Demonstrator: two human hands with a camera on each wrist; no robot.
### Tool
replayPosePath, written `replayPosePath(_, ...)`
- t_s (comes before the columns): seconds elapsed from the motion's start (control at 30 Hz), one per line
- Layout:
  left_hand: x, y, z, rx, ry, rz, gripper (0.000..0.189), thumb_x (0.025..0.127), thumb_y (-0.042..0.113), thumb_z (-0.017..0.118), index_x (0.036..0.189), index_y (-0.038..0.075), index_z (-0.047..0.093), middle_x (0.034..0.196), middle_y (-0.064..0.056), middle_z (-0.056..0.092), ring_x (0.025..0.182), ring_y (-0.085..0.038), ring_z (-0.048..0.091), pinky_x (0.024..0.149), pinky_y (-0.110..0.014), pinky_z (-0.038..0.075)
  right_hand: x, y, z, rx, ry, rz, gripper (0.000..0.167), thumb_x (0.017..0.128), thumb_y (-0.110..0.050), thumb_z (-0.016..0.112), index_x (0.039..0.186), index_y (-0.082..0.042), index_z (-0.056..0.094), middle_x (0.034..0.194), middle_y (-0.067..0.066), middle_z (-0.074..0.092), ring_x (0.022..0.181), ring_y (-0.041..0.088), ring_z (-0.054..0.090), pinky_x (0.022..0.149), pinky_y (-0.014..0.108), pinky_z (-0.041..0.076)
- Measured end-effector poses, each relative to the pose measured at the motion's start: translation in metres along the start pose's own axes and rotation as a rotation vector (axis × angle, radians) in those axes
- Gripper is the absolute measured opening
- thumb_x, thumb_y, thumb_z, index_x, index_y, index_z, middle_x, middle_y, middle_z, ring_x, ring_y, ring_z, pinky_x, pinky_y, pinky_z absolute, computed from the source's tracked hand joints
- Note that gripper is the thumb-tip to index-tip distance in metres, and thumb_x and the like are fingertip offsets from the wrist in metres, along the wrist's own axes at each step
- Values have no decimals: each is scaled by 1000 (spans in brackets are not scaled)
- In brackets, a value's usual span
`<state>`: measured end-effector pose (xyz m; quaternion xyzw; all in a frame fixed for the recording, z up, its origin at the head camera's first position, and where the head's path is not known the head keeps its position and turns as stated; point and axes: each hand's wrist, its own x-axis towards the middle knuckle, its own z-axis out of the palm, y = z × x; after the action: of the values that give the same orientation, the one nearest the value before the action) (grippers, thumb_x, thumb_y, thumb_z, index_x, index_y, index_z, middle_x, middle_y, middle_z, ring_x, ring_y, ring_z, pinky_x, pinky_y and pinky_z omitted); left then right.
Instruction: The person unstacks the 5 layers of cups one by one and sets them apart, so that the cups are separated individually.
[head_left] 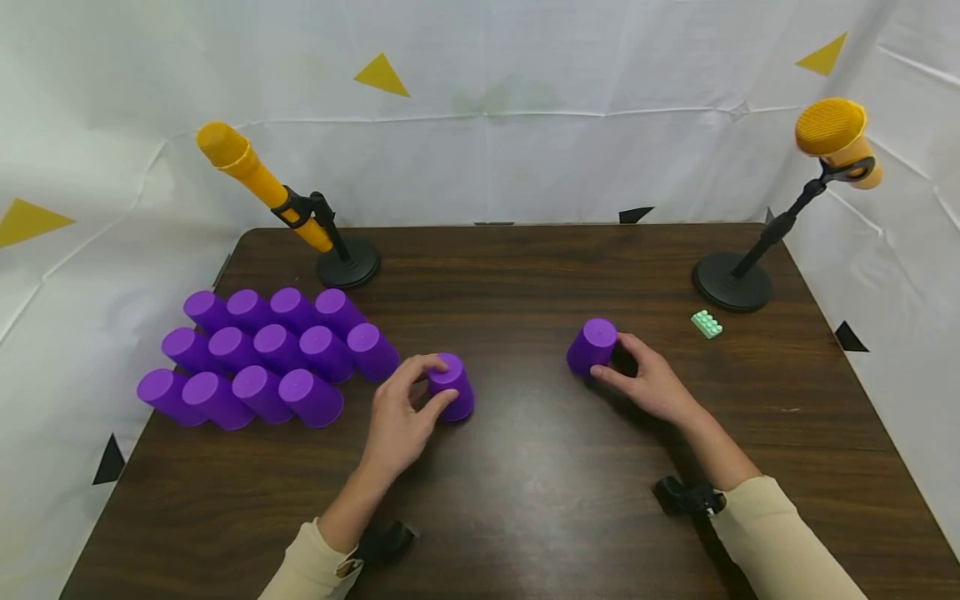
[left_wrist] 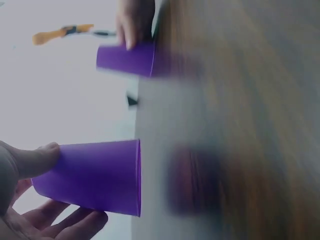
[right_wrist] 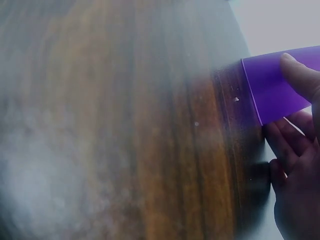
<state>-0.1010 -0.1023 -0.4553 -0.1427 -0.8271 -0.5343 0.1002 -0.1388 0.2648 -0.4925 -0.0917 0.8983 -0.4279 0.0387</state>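
Near the middle of the table my left hand (head_left: pixel 397 421) holds an upside-down purple cup (head_left: pixel 457 387) between thumb and fingers. In the left wrist view that cup (left_wrist: pixel 95 175) has its rim a little above the tabletop, with a dark reflection beneath. Farther right, my right hand (head_left: pixel 654 390) grips a second upside-down purple cup (head_left: pixel 585 354) from its right side. Seen from the right wrist, this cup (right_wrist: pixel 275 82) has its rim right at the table surface, the thumb on one side and fingers on the other. Several more upturned purple cups (head_left: pixel 277 348) stand in three rows at the left.
A yellow microphone (head_left: pixel 258 179) on a black stand is at the back left of the brown table (head_left: pixel 510 275). Another yellow microphone (head_left: pixel 832 129) stands at the back right, with a small mint-green toy brick (head_left: pixel 707 323) before its base. White sheeting (head_left: pixel 555 158) surrounds the table.
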Motion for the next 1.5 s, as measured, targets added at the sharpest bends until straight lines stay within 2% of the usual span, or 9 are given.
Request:
replayPosePath(0.17, -19, -14, -38, 127, 134, -15, 32, 80, 2, 80, 106, 11, 65, 117, -1, 65, 110, -15, 60, 91, -39, 53, 0, 0, -1, 0, 4, -3, 61, 90, -33, 72, 137, -2, 49, 136, 20, 54, 132, 38, 43, 109, 59, 27)
replayPosePath(0.27, -26, -21, -51, 189, 192, -30, 32, 79, 1, 80, 106, 11, 65, 120, 1, 65, 111, -15, 59, 90, -41, 52, 0, 0, -1, -1, 7, -4, 61, 90, -34, 72, 138, -3, 49, 136, 20, 54, 132, 38, 43, 109, 59, 28)
replayPosePath(0.37, -31, -25, -58, 217, 217, -43, 32, 80, -1, 79, 106, 11, 65, 124, 0, 63, 115, -17, 58, 91, -43, 52, 0, 0, -1, 0, 11, -9, 61, 90, -33, 73, 137, -3, 49, 135, 20, 54, 131, 37, 44, 109, 59, 28)
replayPosePath(0.53, -37, -31, -63, 217, 245, -76, 32, 80, -5, 77, 106, 8, 63, 124, -2, 62, 115, -17, 58, 93, -41, 51, -1, -1, 1, 4, 10, -10, 60, 89, -32, 73, 136, -3, 51, 133, 19, 55, 130, 37, 46, 109, 58, 28)
replayPosePath(0.7, -39, -34, -65, 238, 263, -105, 34, 80, -5, 77, 107, 8, 61, 122, -3, 62, 111, -17, 58, 89, -42, 52, -1, -1, 1, 5, 19, -18, 58, 89, -31, 74, 135, -3, 51, 133, 19, 56, 129, 37, 46, 109, 58, 28)
replayPosePath(0.93, -38, -36, -67, 258, 260, -110, 36, 80, -4, 78, 108, 8, 59, 123, -7, 61, 111, -19, 58, 87, -44, 53, -2, -4, 1, -3, 17, -24, 57, 90, -31, 73, 135, -4, 52, 131, 18, 57, 129, 36, 47, 108, 59, 29)
replayPosePath(1.13, -38, -35, -67, 263, 262, -112, 36, 80, -4, 78, 108, 8, 59, 122, -7, 61, 110, -18, 58, 87, -42, 53, -2, -19, 3, 3, 18, -35, 55, 90, -31, 73, 133, -3, 53, 128, 18, 59, 125, 35, 50, 106, 57, 33)
replayPosePath(1.3, -37, -34, -67, 264, 252, -116, 35, 81, -3, 77, 108, 9, 59, 122, -6, 61, 110, -18, 58, 87, -40, 53, 8, -35, 14, 47, 10, -101, 51, 89, -26, 74, 130, -3, 56, 125, 16, 62, 119, 33, 56, 101, 54, 42)
replayPosePath(1.5, -37, -34, -67, 269, 257, -111, 36, 80, -4, 77, 108, 9, 59, 119, -5, 61, 108, -16, 58, 85, -39, 53, 33, -56, 39, 91, -28, -198, 48, 88, -21, 76, 128, -2, 58, 121, 13, 64, 113, 31, 60, 98, 50, 46)
